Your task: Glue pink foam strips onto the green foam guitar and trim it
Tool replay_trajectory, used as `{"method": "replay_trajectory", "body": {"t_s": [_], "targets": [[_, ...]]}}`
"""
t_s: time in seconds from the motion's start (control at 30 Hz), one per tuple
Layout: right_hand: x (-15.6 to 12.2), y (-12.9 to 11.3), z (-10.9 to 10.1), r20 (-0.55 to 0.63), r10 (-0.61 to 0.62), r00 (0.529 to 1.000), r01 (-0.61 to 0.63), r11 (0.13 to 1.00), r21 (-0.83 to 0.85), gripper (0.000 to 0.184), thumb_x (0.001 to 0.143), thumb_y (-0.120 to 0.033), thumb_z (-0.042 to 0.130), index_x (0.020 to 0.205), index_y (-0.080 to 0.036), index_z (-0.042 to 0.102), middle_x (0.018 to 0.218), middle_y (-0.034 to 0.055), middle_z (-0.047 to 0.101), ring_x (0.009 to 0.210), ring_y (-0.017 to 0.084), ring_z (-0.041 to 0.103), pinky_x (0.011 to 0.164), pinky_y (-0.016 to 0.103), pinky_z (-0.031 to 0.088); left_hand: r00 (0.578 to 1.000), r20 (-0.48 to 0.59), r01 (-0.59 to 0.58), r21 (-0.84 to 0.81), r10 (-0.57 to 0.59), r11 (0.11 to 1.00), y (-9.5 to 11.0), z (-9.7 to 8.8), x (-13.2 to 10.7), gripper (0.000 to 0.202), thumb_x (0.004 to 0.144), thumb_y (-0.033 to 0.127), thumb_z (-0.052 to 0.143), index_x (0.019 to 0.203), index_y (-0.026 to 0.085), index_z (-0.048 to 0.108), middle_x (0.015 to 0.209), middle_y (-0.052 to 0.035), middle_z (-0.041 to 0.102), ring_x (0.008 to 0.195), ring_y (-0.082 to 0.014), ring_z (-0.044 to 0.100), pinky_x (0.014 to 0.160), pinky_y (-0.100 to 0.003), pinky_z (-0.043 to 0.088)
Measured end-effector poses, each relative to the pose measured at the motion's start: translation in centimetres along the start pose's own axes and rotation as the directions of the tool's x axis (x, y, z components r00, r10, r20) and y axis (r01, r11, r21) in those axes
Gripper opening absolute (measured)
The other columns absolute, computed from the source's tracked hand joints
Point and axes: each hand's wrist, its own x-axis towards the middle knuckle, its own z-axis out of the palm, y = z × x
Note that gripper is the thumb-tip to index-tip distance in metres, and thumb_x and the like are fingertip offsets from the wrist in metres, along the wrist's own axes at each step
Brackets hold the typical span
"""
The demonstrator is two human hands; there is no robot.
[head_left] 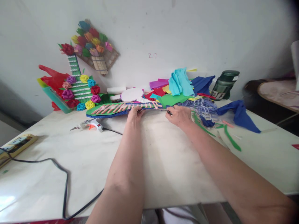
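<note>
A long green craft piece (pixel 121 109) with pink strips glued across it lies on a blue backing near the far side of the white table (pixel 163 161). My left hand (pixel 135 114) rests on its right part, fingers curled and pinching its edge. My right hand (pixel 178 115) is closed around a small dark-tipped tool, possibly scissors (pixel 168 112), pointing at the piece's right end.
A glue gun (pixel 94 125) with a black cord (pixel 65 183) lies to the left. Paper-flower decorations (pixel 80 90) lean on the wall. A heap of coloured felt (pixel 179 85), bluish yarn (pixel 203 109), a blue cloth (pixel 240 116) and a green bottle (pixel 224 84) sit behind and right.
</note>
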Motion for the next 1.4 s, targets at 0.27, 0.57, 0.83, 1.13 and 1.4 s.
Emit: {"method": "replay_trajectory", "body": {"t_s": [0.27, 0.57, 0.83, 1.13, 1.4], "targets": [[-0.1, 0.8, -0.3, -0.032, 0.081, 0.996, -0.078, 0.992, 0.096, 0.036, 0.08, -0.038, 0.048, 0.099, -0.023, 0.075, 0.088, 0.0067, 0.073, 0.077, 0.021, 0.062, 0.057, 0.028, 0.027, 1.0, -0.001, 0.014, 0.005, -0.014, 1.0, 0.2, -0.1, -0.1, 0.023, 0.058, -0.007, 0.05, 0.066, 0.014, 0.053, 0.067, -0.0013, 0.056, 0.069, -0.0133, 0.057, 0.077, -0.039, 0.058], [-0.1, 1.0, 0.1, -0.05, 0.066, 0.997, -0.059, 0.988, 0.141, 0.035, 0.079, -0.039, 0.05, 0.096, -0.023, 0.075, 0.087, 0.0065, 0.073, 0.076, 0.02, 0.063, 0.058, 0.028, 0.03, 1.0, 0.005, 0.015, 0.013, -0.015, 1.0, 0.2, 0.1, -0.3, 0.022, 0.059, -0.006, 0.049, 0.065, 0.014, 0.052, 0.066, -0.0015, 0.057, 0.067, -0.0128, 0.057, 0.076, -0.039, 0.058], [0.1, 1.0, 0.0, -0.025, 0.044, 0.999, -0.042, 0.994, 0.097, 0.036, 0.081, -0.04, 0.047, 0.098, -0.024, 0.075, 0.087, 0.0062, 0.073, 0.077, 0.021, 0.062, 0.058, 0.028, 0.029, 1.0, 0.028, 0.011, 0.013, -0.011, 1.0, 0.0, -0.2, 0.1, 0.023, 0.058, -0.007, 0.049, 0.066, 0.014, 0.053, 0.07, -0.0025, 0.058, 0.069, -0.0138, 0.058, 0.077, -0.04, 0.058], [0.2, 0.7, -0.4, 0.027, -0.012, 1.0, 0.011, 1.0, 0.024, 0.039, 0.083, -0.039, 0.043, 0.102, -0.022, 0.074, 0.088, 0.0094, 0.072, 0.079, 0.022, 0.062, 0.059, 0.029, 0.027, 1.0, 0.005, -0.012, 0.019, 0.012, 1.0, 0.0, 0.0, 0.1, 0.028, 0.056, -0.007, 0.05, 0.071, 0.016, 0.053, 0.072, -0.0007, 0.059, 0.071, -0.0144, 0.059, 0.077, -0.039, 0.058], [0.1, -0.2, -0.4, 0.05, -0.001, 0.999, 0.001, 1.0, -0.004, 0.041, 0.085, -0.038, 0.04, 0.102, -0.021, 0.073, 0.088, 0.0106, 0.07, 0.078, 0.023, 0.061, 0.06, 0.029, 0.029, 1.0, -0.013, -0.026, 0.027, 0.026, 0.999, -0.2, -0.1, 0.3, 0.026, 0.057, -0.007, 0.05, 0.068, 0.016, 0.052, 0.067, 0.0005, 0.055, 0.069, -0.013, 0.058, 0.077, -0.036, 0.057]]}}
